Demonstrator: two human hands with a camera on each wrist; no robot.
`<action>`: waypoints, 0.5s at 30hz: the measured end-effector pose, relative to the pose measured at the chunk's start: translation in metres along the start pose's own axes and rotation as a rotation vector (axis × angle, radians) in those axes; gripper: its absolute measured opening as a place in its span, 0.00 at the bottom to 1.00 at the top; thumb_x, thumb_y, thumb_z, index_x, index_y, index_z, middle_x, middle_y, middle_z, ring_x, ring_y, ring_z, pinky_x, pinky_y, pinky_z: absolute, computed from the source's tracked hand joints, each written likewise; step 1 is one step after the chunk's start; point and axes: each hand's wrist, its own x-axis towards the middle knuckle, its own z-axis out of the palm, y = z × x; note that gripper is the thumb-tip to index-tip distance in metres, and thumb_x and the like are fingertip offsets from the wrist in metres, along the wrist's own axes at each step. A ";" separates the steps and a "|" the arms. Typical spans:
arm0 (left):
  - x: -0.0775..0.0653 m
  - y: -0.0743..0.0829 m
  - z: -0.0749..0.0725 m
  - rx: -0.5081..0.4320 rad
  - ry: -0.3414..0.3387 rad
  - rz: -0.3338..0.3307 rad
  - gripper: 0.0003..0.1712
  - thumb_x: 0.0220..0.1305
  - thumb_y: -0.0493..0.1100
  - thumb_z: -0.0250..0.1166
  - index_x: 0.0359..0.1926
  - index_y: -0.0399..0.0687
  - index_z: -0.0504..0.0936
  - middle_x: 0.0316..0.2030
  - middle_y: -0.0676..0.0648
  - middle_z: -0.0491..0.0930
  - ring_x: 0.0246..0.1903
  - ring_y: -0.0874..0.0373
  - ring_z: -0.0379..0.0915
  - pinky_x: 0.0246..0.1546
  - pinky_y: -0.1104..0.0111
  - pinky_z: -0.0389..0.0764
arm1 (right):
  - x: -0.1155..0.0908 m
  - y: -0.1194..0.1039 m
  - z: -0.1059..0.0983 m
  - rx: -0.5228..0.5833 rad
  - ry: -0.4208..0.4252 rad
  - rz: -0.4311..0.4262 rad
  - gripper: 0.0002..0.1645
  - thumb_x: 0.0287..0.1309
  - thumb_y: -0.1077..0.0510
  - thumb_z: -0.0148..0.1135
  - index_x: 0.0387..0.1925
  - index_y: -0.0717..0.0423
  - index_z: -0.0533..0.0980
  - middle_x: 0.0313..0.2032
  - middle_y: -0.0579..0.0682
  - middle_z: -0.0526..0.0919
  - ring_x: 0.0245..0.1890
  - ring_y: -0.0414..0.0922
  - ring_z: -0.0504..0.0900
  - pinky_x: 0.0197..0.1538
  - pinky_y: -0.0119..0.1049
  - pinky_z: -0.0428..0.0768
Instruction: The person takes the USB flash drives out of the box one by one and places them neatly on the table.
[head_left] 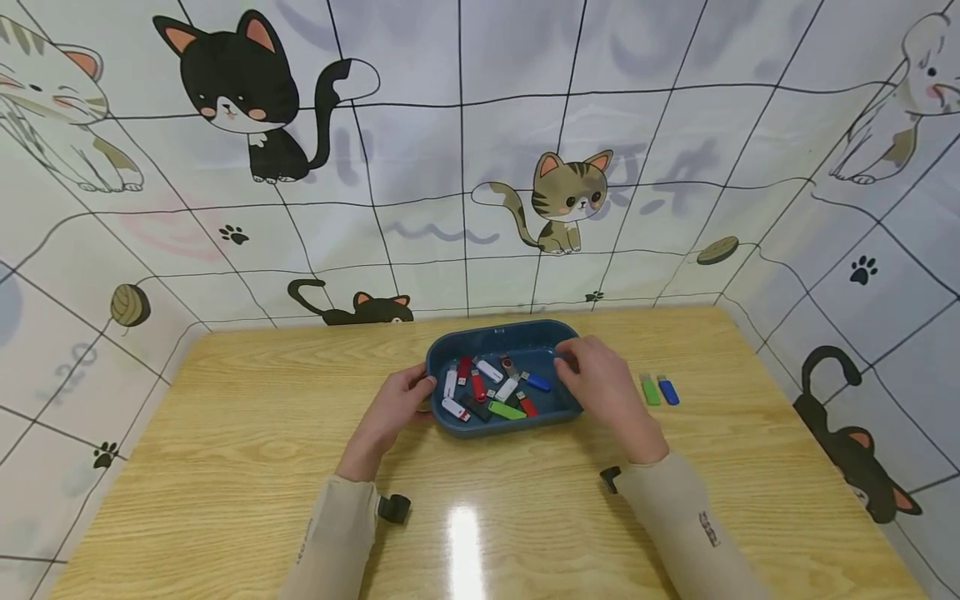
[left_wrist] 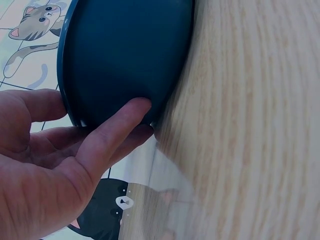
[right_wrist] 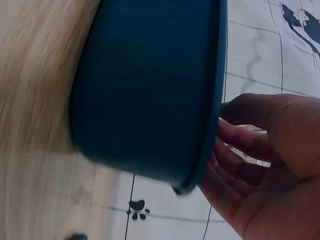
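Observation:
A dark blue tray with rounded corners stands on the table, holding several USB sticks, among them a bright green one, a blue one and a red one. My left hand grips the tray's left end, its thumb at the rim and a finger against the outer wall. At the right end, my right hand has bent fingers at the rim, partly over the inside. In the right wrist view the tray's wall hides some fingertips, and nothing held shows.
To the right of the tray, a green USB stick and a blue USB stick lie side by side on the wooden table. Cat-patterned sheeting rises behind the table and along both sides.

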 end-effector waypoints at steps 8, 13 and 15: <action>0.001 -0.002 0.000 -0.001 -0.002 0.007 0.27 0.81 0.38 0.49 0.75 0.32 0.64 0.63 0.29 0.75 0.56 0.39 0.79 0.48 0.53 0.87 | 0.012 -0.008 0.020 -0.043 -0.059 -0.051 0.19 0.69 0.57 0.66 0.56 0.63 0.82 0.48 0.59 0.82 0.44 0.53 0.81 0.48 0.51 0.84; 0.001 -0.002 0.000 -0.003 0.000 0.003 0.27 0.81 0.38 0.49 0.75 0.33 0.65 0.63 0.30 0.75 0.55 0.39 0.79 0.48 0.53 0.87 | 0.018 -0.009 0.028 -0.049 -0.088 -0.078 0.19 0.69 0.58 0.67 0.56 0.63 0.82 0.49 0.58 0.82 0.46 0.52 0.82 0.49 0.49 0.84; 0.001 -0.002 0.000 -0.005 -0.001 0.002 0.27 0.81 0.38 0.49 0.75 0.33 0.65 0.63 0.30 0.75 0.55 0.39 0.79 0.48 0.53 0.87 | 0.020 -0.009 0.030 -0.052 -0.104 -0.079 0.19 0.68 0.58 0.67 0.56 0.63 0.82 0.49 0.58 0.82 0.47 0.53 0.82 0.50 0.49 0.84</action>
